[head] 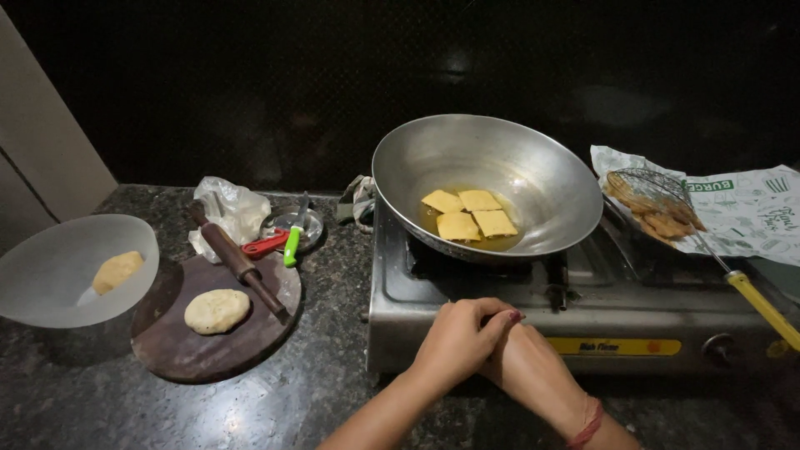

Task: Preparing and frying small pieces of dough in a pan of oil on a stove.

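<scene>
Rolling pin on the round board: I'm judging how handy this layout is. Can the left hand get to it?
Probably yes: the rolling pin lies uncovered, and bare counter separates it from the left hand.

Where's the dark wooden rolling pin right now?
In the head view, the dark wooden rolling pin lies diagonally across the round wooden board at left, just right of the flattened dough disc, its far end near the crumpled plastic bag.

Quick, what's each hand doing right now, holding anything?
Left hand: fingers curled, resting over the right hand, holding nothing visible.
Right hand: mostly covered by the left; its grip cannot be told.
</scene>
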